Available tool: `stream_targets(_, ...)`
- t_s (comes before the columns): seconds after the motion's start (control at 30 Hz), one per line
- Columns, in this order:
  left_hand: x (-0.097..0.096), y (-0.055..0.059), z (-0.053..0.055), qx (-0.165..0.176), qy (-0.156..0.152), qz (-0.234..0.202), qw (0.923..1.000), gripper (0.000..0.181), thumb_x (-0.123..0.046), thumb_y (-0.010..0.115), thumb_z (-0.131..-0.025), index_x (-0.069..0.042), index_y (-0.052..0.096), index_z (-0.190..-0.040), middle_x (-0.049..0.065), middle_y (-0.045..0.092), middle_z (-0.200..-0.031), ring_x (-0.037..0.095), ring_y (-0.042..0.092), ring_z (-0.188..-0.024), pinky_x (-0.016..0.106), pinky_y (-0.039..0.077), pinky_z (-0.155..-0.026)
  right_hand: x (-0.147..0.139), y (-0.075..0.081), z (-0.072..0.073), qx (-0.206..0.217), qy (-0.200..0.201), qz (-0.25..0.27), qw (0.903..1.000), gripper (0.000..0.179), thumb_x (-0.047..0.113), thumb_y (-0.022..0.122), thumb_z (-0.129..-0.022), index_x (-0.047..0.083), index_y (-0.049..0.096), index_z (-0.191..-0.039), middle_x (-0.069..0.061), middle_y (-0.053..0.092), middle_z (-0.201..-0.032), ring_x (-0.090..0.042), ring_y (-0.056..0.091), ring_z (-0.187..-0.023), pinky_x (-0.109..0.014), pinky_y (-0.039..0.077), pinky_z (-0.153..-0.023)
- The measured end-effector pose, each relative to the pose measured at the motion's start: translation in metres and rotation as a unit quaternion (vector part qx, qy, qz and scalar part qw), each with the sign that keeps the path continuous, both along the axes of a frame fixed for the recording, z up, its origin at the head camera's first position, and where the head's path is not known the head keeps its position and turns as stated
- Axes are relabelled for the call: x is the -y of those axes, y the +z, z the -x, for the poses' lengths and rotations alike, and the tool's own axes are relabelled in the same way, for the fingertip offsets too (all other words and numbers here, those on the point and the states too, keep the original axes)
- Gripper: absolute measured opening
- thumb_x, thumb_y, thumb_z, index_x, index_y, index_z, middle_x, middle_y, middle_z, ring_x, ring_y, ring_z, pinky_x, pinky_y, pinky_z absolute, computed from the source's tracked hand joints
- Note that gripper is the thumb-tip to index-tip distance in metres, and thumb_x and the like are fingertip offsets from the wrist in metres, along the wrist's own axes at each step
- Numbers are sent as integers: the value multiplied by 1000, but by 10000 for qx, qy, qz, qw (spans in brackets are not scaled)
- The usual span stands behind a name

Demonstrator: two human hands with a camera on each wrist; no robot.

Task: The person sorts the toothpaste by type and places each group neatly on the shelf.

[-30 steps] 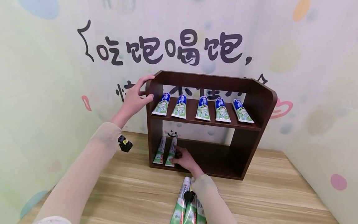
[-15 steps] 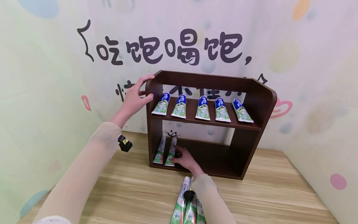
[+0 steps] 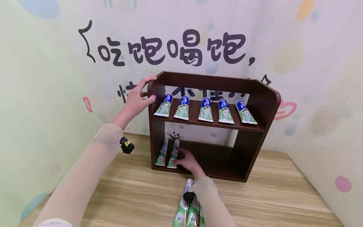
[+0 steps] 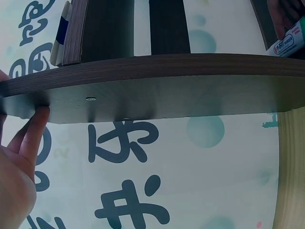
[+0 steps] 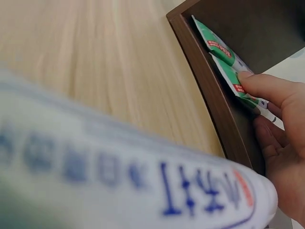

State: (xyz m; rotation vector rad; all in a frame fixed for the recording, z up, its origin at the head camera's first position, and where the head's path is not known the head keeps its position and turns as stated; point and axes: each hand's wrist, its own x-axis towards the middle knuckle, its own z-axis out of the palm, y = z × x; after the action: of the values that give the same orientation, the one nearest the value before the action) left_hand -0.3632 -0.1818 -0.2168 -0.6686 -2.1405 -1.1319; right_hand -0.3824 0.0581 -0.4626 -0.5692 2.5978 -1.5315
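Your right forearm has shifted slightly leftward since the earlier frame, carrying the black wrist camera with it; otherwise no displacement is noted.

State of the hands: your left hand grips the top left corner of the dark brown rack, thumb against the outer face, a finger over the edge. Your right hand is nearly closed, thumb and bent fingers on the second green-and-white tube — thumb near its flat end, fingertips farther up toward the cap.

That tube lies in the lower compartment, flat end to the front, just beside the first tube with a narrow gap between. Five blue-capped tubes line the upper shelf. On the tabletop, loose tubes lie before the rack; your sleeve partly hides them, so their count cannot be certified.

Assessment: the step in hand appears to be final alignment of the second tube. Your next move calls for a clean release — without dragging the tube askew — then a reach back to the loose ones.
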Motion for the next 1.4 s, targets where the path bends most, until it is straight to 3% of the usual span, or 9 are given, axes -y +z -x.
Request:
stream_targets(0.8, 1, 0, 1, -16, 16, 38, 10000, 59, -6, 62, -91, -30, 47, -143, -10, 42, -156, 23, 52, -134, 48, 54, -101, 1, -3, 2, -2, -3, 84, 10000, 72, 17, 77, -82, 7, 46, -146, -18, 56, -131, -30, 55, -115, -46, 50, -96)
stream_targets(1.1, -3, 1, -4, 62, -58, -69, 9999, 59, -3, 60, -90, -18, 45, -145, 0, 40, -158, 30, 49, -137, 53, 51, -103, -2, -4, 3, -5, 51, 78, 10000, 71, 16, 76, -83, 7, 45, -147, -19, 55, -133, -31, 55, -116, -47, 50, -97)
stream_targets(1.4, 1, 0, 0, -3, 31, 56, 10000, 58, -9, 62, -91, -29, 46, -144, -11, 41, -157, 21, 51, -136, 47, 54, -102, -1, -3, 2, -39, 45, 68, 10000, 71, 16, 76, -83, 5, 45, -146, -21, 55, -133, -34, 55, -116, -48, 50, -97)
